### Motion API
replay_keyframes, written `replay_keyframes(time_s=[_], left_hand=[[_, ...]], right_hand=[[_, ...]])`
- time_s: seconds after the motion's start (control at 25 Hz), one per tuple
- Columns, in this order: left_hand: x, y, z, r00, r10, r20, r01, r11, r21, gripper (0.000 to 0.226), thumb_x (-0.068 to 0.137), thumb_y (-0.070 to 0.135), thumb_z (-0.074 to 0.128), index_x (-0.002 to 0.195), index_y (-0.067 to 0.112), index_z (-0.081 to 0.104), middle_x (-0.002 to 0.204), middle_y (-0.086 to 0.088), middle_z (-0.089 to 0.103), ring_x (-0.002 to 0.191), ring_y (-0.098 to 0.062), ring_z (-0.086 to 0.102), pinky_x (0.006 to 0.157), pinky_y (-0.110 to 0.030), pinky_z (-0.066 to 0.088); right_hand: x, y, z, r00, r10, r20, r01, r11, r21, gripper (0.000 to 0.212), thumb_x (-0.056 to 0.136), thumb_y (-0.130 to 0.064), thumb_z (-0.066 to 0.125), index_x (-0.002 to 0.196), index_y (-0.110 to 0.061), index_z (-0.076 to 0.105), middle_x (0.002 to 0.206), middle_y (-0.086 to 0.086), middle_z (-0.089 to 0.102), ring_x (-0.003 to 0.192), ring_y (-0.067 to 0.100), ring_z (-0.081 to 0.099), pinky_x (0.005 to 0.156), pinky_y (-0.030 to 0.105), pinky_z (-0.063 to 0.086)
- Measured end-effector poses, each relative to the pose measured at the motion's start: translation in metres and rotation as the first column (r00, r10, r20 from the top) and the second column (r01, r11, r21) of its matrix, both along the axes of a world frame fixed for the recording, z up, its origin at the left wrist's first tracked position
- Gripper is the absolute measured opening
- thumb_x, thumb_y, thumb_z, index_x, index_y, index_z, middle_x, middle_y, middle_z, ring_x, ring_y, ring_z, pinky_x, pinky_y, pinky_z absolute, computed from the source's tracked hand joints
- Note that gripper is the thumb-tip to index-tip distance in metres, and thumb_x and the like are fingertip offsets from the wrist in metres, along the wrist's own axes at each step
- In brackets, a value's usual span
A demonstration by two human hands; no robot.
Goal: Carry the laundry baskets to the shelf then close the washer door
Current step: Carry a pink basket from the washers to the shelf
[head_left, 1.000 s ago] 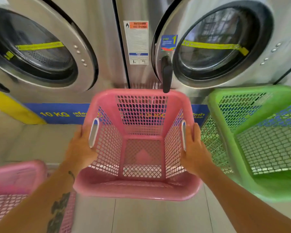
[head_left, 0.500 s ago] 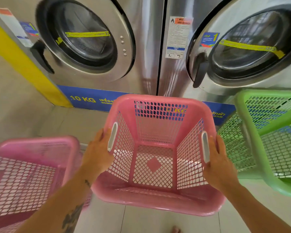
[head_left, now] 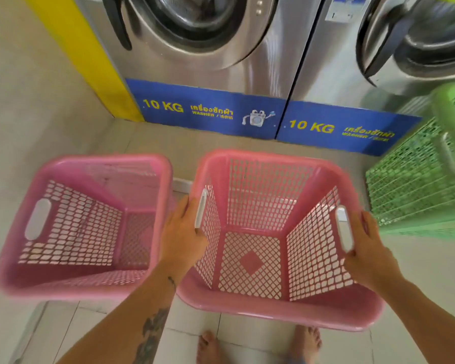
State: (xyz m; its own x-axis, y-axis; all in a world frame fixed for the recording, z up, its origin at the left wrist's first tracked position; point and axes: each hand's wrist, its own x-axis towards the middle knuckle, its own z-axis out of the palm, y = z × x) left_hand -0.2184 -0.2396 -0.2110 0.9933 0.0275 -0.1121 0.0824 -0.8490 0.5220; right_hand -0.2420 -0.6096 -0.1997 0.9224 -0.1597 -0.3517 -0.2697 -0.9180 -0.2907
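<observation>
Tiled floor (head_left: 132,334), washers (head_left: 268,61) ahead. Left hand (head_left: 184,232) and right hand (head_left: 365,248) each clamp a side handle of the pink basket (head_left: 273,312), apparently lifted above my feet. Second pink basket (head_left: 63,291) just left, green basket (head_left: 418,179) right. Keep it level and turn wide of both.

Visible inventory: two pink laundry baskets (head_left: 63,292) (head_left: 273,313), one green laundry basket (head_left: 418,179), two front-loading washers (head_left: 221,61) (head_left: 334,64), two blue "10 KG" base labels (head_left: 208,111) (head_left: 339,127), one yellow side panel (head_left: 90,61), two hands (head_left: 181,240) (head_left: 368,256), and two bare feet (head_left: 208,348) (head_left: 307,342).
</observation>
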Motion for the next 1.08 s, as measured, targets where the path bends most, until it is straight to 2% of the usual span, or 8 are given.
replay_keyframes(time_s=[0.16, 0.28, 0.48, 0.56, 0.68, 0.84, 0.92, 1.08], left_hand=[[-0.016, 0.001, -0.036, 1.0, 0.011, -0.018, -0.009, 0.995, 0.097, 0.09, 0.073, 0.009, 0.054, 0.152, 0.032, 0.017, 0.15, 0.007, 0.034, 0.112, -0.021, 0.054, 0.097, -0.038, 0.051], [-0.018, 0.002, -0.053, 0.996, 0.02, -0.088, -0.016, 0.999, 0.05, 0.096, 0.075, 0.003, 0.056, 0.153, 0.033, 0.009, 0.156, 0.002, 0.024, 0.121, -0.031, 0.05, 0.095, -0.045, 0.051], [-0.031, 0.009, -0.05, 0.916, -0.016, -0.4, 0.03, 0.999, 0.027, 0.101, 0.078, -0.007, 0.059, 0.155, 0.028, 0.003, 0.162, 0.009, 0.001, 0.121, -0.023, 0.05, 0.075, -0.024, 0.053], [-0.028, 0.013, -0.043, 0.89, -0.045, -0.453, 0.062, 0.998, 0.021, 0.1, 0.074, -0.007, 0.057, 0.153, 0.027, 0.008, 0.155, 0.005, 0.016, 0.1, -0.018, 0.055, 0.062, -0.03, 0.058], [-0.022, 0.009, -0.023, 0.863, -0.029, -0.505, 0.069, 0.996, 0.06, 0.076, 0.07, -0.002, 0.053, 0.141, 0.018, 0.035, 0.128, -0.002, 0.044, 0.084, -0.022, 0.063, 0.064, -0.04, 0.06], [-0.028, -0.03, 0.023, 0.915, -0.059, -0.398, 0.07, 0.998, 0.012, 0.052, 0.082, 0.002, 0.052, 0.132, 0.015, 0.055, 0.138, -0.003, 0.053, 0.11, -0.02, 0.061, 0.089, -0.031, 0.052], [-0.029, -0.058, 0.056, 0.932, -0.128, -0.34, 0.102, 0.99, -0.095, 0.052, 0.086, 0.001, 0.051, 0.135, 0.017, 0.054, 0.139, 0.001, 0.054, 0.123, -0.015, 0.054, 0.102, -0.027, 0.043], [-0.02, -0.129, 0.122, 0.948, -0.195, -0.25, 0.131, 0.96, -0.248, 0.046, 0.089, -0.001, 0.05, 0.132, 0.014, 0.055, 0.13, 0.001, 0.06, 0.12, -0.014, 0.055, 0.102, -0.024, 0.042]], right_hand=[[-0.005, 0.006, -0.031, 0.999, -0.041, -0.023, 0.04, 0.999, -0.012, 0.103, 0.072, 0.001, 0.06, 0.15, -0.033, 0.002, 0.153, 0.009, 0.014, 0.099, 0.053, 0.059, 0.074, 0.059, 0.053], [-0.009, 0.009, -0.054, 0.998, -0.04, -0.045, 0.039, 0.999, -0.027, 0.111, 0.069, 0.002, 0.06, 0.149, -0.034, -0.006, 0.156, 0.01, 0.011, 0.098, 0.053, 0.059, 0.072, 0.056, 0.054], [-0.046, 0.015, -0.076, 0.98, -0.03, -0.198, 0.037, 0.999, 0.033, 0.112, 0.07, -0.01, 0.067, 0.15, -0.031, -0.008, 0.157, 0.006, 0.006, 0.109, 0.047, 0.058, 0.077, 0.052, 0.054], [-0.055, 0.015, -0.069, 0.97, -0.024, -0.241, 0.03, 0.999, 0.021, 0.115, 0.071, -0.017, 0.07, 0.15, -0.032, -0.012, 0.161, 0.002, 0.003, 0.124, 0.039, 0.051, 0.083, 0.05, 0.052], [-0.053, 0.014, -0.052, 0.977, 0.008, -0.213, 0.014, 0.995, 0.101, 0.094, 0.069, -0.027, 0.068, 0.147, -0.039, 0.016, 0.141, -0.008, 0.039, 0.113, 0.02, 0.058, 0.076, 0.037, 0.056], [-0.047, 0.017, 0.013, 0.997, -0.015, -0.08, 0.032, 0.978, 0.208, 0.051, 0.077, -0.017, 0.06, 0.123, -0.037, 0.048, 0.116, -0.017, 0.056, 0.105, 0.012, 0.06, 0.081, 0.035, 0.053], [-0.046, 0.01, 0.05, 0.999, -0.018, -0.028, 0.024, 0.974, 0.225, 0.051, 0.083, -0.014, 0.056, 0.13, -0.03, 0.049, 0.129, -0.008, 0.056, 0.117, 0.018, 0.057, 0.093, 0.038, 0.049], [-0.043, -0.036, 0.118, 0.999, -0.002, 0.042, -0.004, 0.989, 0.146, 0.059, 0.091, -0.016, 0.054, 0.147, -0.02, 0.037, 0.152, -0.001, 0.039, 0.138, 0.02, 0.039, 0.113, 0.035, 0.031]])
